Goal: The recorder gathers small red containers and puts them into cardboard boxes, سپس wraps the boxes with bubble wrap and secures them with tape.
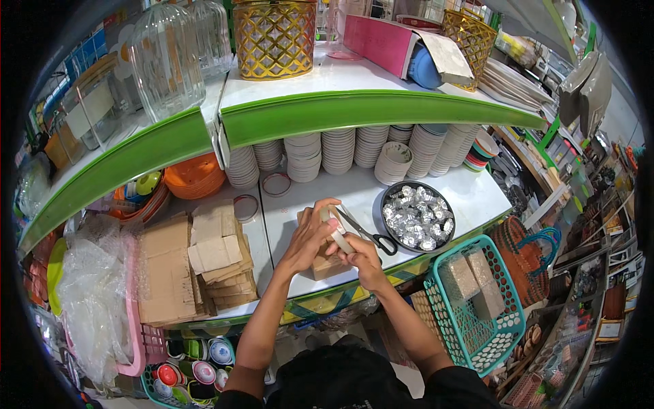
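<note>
Both hands hold a roll of pale tape (341, 240) above a small brown cardboard box (327, 266) on the white shelf. My left hand (309, 235) grips its upper part, with the fingers partly spread over it. The lower end is held by my right hand (363, 255), fingers curled around it. Scissors with black handles (383, 243) lie just beyond my right hand, their blades pointing up and left. Beside them stands a round black tray (383, 220) full of small silver foil cups (419, 217). The hands cover much of the box.
Flattened cardboard pieces (166, 271) lie at the left beside a pink basket (134, 307) with clear plastic wrap (94, 296). Stacked white bowls (338, 151) line the back beneath a green-edged upper shelf (357, 110). A teal basket (513, 335) holding wrapped blocks (485, 296) is at lower right.
</note>
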Available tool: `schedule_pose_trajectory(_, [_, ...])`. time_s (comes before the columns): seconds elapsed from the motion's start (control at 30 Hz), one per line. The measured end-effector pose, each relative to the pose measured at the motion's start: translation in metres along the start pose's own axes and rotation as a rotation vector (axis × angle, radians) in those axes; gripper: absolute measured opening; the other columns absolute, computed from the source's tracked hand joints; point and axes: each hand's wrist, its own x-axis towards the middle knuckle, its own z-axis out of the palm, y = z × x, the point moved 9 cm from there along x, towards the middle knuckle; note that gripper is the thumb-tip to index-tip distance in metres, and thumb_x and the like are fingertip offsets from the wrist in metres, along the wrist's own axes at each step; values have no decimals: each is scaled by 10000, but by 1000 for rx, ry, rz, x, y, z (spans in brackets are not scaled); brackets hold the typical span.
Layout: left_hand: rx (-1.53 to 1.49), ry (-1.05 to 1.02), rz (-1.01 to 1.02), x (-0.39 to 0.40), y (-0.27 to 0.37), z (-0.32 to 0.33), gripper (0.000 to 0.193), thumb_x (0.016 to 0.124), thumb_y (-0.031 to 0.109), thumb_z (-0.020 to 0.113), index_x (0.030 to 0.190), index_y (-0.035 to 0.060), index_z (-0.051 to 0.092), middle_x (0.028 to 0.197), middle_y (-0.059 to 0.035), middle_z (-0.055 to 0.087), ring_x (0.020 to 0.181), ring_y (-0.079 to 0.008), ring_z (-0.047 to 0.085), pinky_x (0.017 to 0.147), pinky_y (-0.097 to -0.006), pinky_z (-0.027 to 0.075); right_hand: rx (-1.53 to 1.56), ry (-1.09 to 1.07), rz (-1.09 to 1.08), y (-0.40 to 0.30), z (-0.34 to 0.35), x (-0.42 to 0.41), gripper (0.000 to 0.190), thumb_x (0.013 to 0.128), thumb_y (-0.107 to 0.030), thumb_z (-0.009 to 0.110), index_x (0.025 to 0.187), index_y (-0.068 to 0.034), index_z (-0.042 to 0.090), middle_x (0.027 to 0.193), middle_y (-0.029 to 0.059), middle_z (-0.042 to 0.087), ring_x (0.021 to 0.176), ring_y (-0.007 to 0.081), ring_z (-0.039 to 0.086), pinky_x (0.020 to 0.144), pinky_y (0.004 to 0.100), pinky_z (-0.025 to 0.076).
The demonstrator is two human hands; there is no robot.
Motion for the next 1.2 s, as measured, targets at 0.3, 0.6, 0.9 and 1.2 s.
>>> schedule_pose_trajectory(0.3, [119,136,113,-5,9,1,619,932,522,492,1443,183,411,1145,-196,507,1148,-345,466,1039,-450,338,74,46,49,6,-3,-1,423,824,-210,377,1053,39,632,760,18,502,666,101,424,618,259,364])
schedule_pose_trajectory(0.6, [-88,-100,-46,3,-15,7,666,922,588,467,1444,185,378,1118,-167,492,1160,-345,447,1043,-429,330,-37,13,-48,3,0,0,404,825,-210,419,1069,26,639,712,-3,484,636,87,409,591,250,331])
schedule_pose_trajectory(0.9, [76,-11,-9,0,2,3,663,899,586,495,1416,181,399,1143,-175,498,1158,-348,436,1046,-447,325,109,-48,82,10,0,-1,430,835,-182,402,1147,9,628,707,-27,432,634,80,363,604,240,316])
schedule_pose_trajectory(1.2, [58,-35,1,-1,10,7,643,900,556,526,1380,140,421,1162,-166,510,1160,-333,443,1047,-418,318,79,-54,-6,20,-8,1,388,874,-94,450,1204,10,625,738,15,500,678,96,463,648,262,427])
